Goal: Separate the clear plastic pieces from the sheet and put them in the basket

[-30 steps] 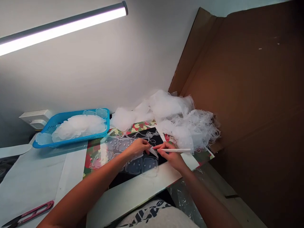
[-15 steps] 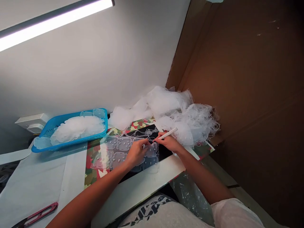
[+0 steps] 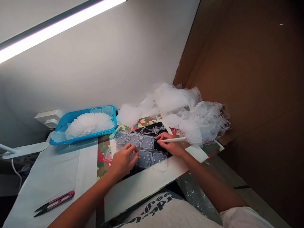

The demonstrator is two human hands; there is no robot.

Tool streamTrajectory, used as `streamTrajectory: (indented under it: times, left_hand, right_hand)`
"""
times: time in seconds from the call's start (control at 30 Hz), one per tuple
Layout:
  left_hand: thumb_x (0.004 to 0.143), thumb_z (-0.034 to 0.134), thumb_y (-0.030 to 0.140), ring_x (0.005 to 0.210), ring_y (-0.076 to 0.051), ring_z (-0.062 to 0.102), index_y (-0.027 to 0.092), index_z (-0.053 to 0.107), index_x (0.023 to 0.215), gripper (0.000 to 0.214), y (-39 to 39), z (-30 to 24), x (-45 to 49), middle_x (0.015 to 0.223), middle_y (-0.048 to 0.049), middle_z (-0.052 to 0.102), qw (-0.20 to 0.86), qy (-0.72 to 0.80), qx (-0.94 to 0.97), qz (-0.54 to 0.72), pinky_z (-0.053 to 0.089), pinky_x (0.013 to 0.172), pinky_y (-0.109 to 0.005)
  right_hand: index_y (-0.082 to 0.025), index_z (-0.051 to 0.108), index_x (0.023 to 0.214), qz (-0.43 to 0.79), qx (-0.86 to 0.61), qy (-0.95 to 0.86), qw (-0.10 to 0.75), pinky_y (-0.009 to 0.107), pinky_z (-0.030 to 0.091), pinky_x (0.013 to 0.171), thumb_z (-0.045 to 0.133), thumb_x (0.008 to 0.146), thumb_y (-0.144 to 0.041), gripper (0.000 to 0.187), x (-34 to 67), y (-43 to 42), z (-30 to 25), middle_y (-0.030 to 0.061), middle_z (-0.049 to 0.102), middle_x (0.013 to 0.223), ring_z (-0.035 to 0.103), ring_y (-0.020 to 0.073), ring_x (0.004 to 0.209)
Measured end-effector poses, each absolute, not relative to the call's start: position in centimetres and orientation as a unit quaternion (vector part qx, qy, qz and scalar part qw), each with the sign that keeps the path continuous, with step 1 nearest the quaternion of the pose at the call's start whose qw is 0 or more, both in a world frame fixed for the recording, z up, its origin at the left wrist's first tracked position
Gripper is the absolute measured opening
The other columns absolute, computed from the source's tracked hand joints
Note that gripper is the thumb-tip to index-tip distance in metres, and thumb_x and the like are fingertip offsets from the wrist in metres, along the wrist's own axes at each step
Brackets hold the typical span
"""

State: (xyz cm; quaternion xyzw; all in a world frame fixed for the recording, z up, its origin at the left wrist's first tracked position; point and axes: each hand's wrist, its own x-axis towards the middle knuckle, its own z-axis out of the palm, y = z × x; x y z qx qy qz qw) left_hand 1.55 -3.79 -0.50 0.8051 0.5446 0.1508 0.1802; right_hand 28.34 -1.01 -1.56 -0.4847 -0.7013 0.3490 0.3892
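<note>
A translucent sheet of rounded-square pieces (image 3: 144,158) with small raised bumps lies on a black surface (image 3: 162,124). My right hand (image 3: 171,144) is closed around a slim white pen-like tool (image 3: 174,139), its inner end near the sheet's upper right corner. In that corner, one outlined cell shows plain black. Over the sheet's lower left part is my left hand (image 3: 123,160), its fingers curled toward the thumb. Something translucent seems to be under its fingertips, but I cannot make out what.
At the left back, a blue basket (image 3: 83,140) holds a heap of translucent pieces (image 3: 91,123). Behind the sheet are piled white translucent sheets (image 3: 173,96) and tangled clear scraps (image 3: 209,122). Thread snips (image 3: 55,202) lie at the front left. A cardboard wall (image 3: 249,79) stands at right.
My left hand has moved left and toward me, away from the tool. The upper right cell, covered before, now shows black. The camera view has shifted slightly left.
</note>
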Motion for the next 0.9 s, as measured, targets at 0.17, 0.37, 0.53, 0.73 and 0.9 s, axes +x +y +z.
streamTrajectory:
  times: [0.17, 0.37, 0.53, 0.73, 0.9]
  left_hand:
    - [0.094, 0.043, 0.043, 0.077, -0.021, 0.068, 0.035, 0.051, 0.139, 0.046, -5.2, -1.5, 2.4, 0.152, -0.0085, 0.039, 0.106, 0.512, 0.852, 0.041, 0.048, 0.061, -0.030]
    - [0.093, 0.044, 0.040, 0.072, -0.023, 0.070, 0.034, 0.049, 0.141, 0.048, -5.4, -1.8, 2.0, 0.156, -0.0123, 0.033, 0.135, 0.508, 0.850, 0.033, 0.050, 0.064, -0.035]
    - [0.095, 0.042, 0.040, 0.070, -0.024, 0.070, 0.033, 0.048, 0.141, 0.048, -5.4, -1.8, 1.9, 0.156, -0.0118, 0.032, 0.116, 0.501, 0.858, 0.020, 0.049, 0.059, -0.034]
    - [0.095, 0.040, 0.041, 0.069, -0.026, 0.070, 0.032, 0.048, 0.142, 0.048, -5.2, -1.7, 1.9, 0.157, -0.0117, 0.029, 0.106, 0.495, 0.862, -0.003, 0.047, 0.055, -0.035]
    - [0.094, 0.042, 0.034, 0.065, -0.023, 0.069, 0.032, 0.047, 0.142, 0.049, -5.1, -2.0, 1.9, 0.157, -0.0151, 0.028, 0.109, 0.489, 0.865, 0.003, 0.048, 0.057, -0.034]
  right_hand:
    - [-0.022, 0.056, 0.071, 0.344, -0.416, -0.762, 0.357, 0.033, 0.045, 0.084, 0.059, 0.085, -0.027, 0.015, 24.4, -2.0, -2.6, 0.0047, 0.067, 0.100, 0.062, 0.0205, 0.094]
    - [-0.022, 0.057, 0.073, 0.328, -0.424, -0.778, 0.327, 0.034, 0.046, 0.082, 0.058, 0.086, -0.027, 0.014, 23.7, -1.6, -3.1, 0.0052, 0.066, 0.097, 0.060, 0.0205, 0.090]
    - [-0.022, 0.055, 0.074, 0.306, -0.425, -0.790, 0.319, 0.033, 0.044, 0.082, 0.058, 0.086, -0.024, 0.013, 23.2, -1.4, -3.4, 0.0043, 0.065, 0.094, 0.059, 0.0203, 0.091]
    - [-0.021, 0.053, 0.073, 0.282, -0.432, -0.805, 0.293, 0.034, 0.044, 0.082, 0.055, 0.086, -0.017, 0.014, 23.3, -1.7, -3.4, 0.0042, 0.066, 0.094, 0.059, 0.0200, 0.089]
    - [-0.022, 0.059, 0.080, 0.233, -0.422, -0.830, 0.280, 0.040, 0.043, 0.092, 0.051, 0.091, -0.023, 0.013, 22.8, -2.0, -3.9, 0.0092, 0.067, 0.107, 0.058, 0.0246, 0.103]
